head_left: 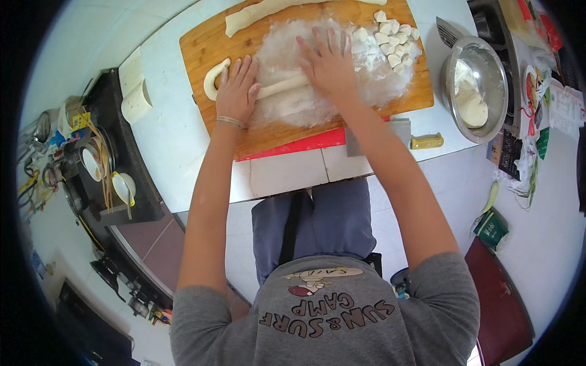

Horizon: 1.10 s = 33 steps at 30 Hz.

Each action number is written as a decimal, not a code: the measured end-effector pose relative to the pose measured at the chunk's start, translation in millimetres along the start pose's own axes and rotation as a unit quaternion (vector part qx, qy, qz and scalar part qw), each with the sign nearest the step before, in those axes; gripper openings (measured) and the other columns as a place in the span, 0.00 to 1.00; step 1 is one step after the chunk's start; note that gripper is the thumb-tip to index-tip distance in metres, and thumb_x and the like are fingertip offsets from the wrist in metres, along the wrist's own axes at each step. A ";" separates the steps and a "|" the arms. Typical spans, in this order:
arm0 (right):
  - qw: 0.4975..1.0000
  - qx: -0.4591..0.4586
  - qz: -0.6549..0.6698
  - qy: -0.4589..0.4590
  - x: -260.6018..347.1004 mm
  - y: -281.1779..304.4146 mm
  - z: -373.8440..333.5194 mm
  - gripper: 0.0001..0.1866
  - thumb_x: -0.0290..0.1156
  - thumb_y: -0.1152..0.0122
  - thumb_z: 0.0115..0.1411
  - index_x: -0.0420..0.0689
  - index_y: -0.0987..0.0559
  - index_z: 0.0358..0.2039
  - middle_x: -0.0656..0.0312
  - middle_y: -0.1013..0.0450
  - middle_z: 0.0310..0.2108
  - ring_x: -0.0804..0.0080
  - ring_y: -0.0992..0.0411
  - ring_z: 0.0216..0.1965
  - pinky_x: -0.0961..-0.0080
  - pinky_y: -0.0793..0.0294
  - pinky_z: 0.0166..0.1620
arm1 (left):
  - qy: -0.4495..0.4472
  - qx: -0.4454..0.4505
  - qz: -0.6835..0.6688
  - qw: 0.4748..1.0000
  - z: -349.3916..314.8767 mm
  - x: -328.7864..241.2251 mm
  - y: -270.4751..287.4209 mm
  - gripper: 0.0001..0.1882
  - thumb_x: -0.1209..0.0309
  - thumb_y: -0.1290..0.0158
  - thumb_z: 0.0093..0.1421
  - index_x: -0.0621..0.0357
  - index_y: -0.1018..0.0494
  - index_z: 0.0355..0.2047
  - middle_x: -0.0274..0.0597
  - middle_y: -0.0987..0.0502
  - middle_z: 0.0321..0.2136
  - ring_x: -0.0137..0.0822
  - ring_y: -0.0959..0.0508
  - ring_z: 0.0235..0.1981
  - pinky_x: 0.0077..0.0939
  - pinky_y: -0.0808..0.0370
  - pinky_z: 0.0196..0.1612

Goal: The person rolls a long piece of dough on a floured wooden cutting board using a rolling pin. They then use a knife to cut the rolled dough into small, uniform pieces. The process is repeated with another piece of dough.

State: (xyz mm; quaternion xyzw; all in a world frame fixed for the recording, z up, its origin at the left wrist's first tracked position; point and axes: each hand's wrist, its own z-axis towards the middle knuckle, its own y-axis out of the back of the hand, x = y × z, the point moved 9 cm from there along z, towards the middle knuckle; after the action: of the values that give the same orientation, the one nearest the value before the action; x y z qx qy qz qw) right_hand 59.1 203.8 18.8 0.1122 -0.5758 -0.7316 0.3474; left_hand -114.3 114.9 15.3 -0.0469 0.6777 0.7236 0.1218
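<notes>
A thin rope of dough (282, 86) lies across the floured wooden board (198, 46), its left end bent into a hook. My left hand (238, 90) rests flat over the rope beside the hook, fingers stretched forward. Farther right, my right hand (330, 66) presses palm-down on the rope's other end with its fingers spread, hiding that end. Loose flour (281, 46) covers the board around both hands. Small cut dough pieces (395, 39) sit in a cluster at the board's far right. A thicker dough roll (259, 15) stretches along the far edge.
A cleaver (400, 131) with a yellow handle lies at the board's near right edge, by a red mat (299, 146). To the right, a metal bowl (502, 91) holds a dough lump (472, 110) and flour. Bowls and chopsticks (105, 165) stand on a black surface at left.
</notes>
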 end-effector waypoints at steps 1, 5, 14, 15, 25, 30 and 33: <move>1.000 -0.004 0.002 0.006 -1.7 -2.8 6.5 0.28 0.53 0.50 0.63 0.64 0.33 0.63 0.56 0.41 0.66 0.48 0.50 0.69 0.32 0.55 0.64 | 0.004 -0.008 -0.001 1.000 1.0 3.8 3.4 0.28 0.62 0.56 0.66 0.51 0.41 0.66 0.42 0.45 0.69 0.47 0.44 0.68 0.51 0.50 0.68; 0.997 0.066 0.009 0.033 -1.5 9.3 -34.1 0.29 0.51 0.48 0.62 0.64 0.34 0.65 0.56 0.42 0.66 0.48 0.50 0.69 0.30 0.55 0.64 | 0.035 0.066 0.015 0.997 -43.6 -13.5 0.4 0.28 0.62 0.56 0.66 0.49 0.41 0.66 0.40 0.45 0.69 0.45 0.45 0.69 0.54 0.54 0.69; 0.995 0.083 -0.027 -0.049 -3.9 22.4 -50.8 0.32 0.51 0.48 0.62 0.63 0.37 0.66 0.53 0.47 0.69 0.43 0.52 0.69 0.28 0.58 0.63 | 0.039 0.070 0.007 0.997 -56.3 22.8 2.4 0.28 0.61 0.59 0.67 0.44 0.43 0.68 0.36 0.46 0.69 0.43 0.47 0.70 0.56 0.63 0.70; 0.997 0.061 -0.021 -0.044 -8.8 19.6 -36.8 0.32 0.51 0.48 0.62 0.63 0.37 0.66 0.53 0.47 0.69 0.42 0.51 0.69 0.29 0.58 0.64 | 0.046 0.049 0.008 0.998 -45.8 27.4 3.9 0.28 0.61 0.59 0.68 0.44 0.43 0.68 0.36 0.47 0.69 0.43 0.47 0.70 0.56 0.63 0.70; 0.989 0.053 0.088 -0.102 -101.7 123.4 -122.5 0.29 0.32 0.36 0.55 0.44 0.29 0.58 0.51 0.28 0.50 0.51 0.31 0.52 0.54 0.36 0.57 | -0.032 -0.032 -0.063 0.997 -4.1 -69.3 -11.6 0.27 0.64 0.44 0.58 0.51 0.32 0.58 0.44 0.31 0.56 0.48 0.33 0.58 0.47 0.40 0.63; 0.969 0.212 0.043 -0.120 -137.6 120.4 -223.4 0.26 0.26 0.39 0.52 0.46 0.26 0.54 0.56 0.28 0.39 0.54 0.29 0.41 0.58 0.30 0.47 | -0.071 -0.091 -0.096 0.989 29.5 -123.7 -15.3 0.22 0.68 0.39 0.52 0.54 0.26 0.49 0.42 0.27 0.42 0.44 0.27 0.44 0.40 0.29 0.48; 0.973 0.212 0.010 -0.089 -142.5 115.1 -242.3 0.26 0.25 0.43 0.53 0.49 0.26 0.55 0.58 0.29 0.36 0.55 0.29 0.40 0.60 0.30 0.46 | -0.066 -0.091 -0.120 0.986 42.4 -139.7 -20.2 0.19 0.67 0.39 0.52 0.56 0.25 0.45 0.42 0.27 0.38 0.45 0.27 0.40 0.40 0.29 0.44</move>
State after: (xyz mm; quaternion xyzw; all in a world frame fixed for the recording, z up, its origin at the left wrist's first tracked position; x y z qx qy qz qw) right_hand 343.9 98.3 15.5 0.1119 -0.7478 -0.5962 0.2697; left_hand 29.6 142.3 31.5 -0.0908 0.5885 0.7642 0.2479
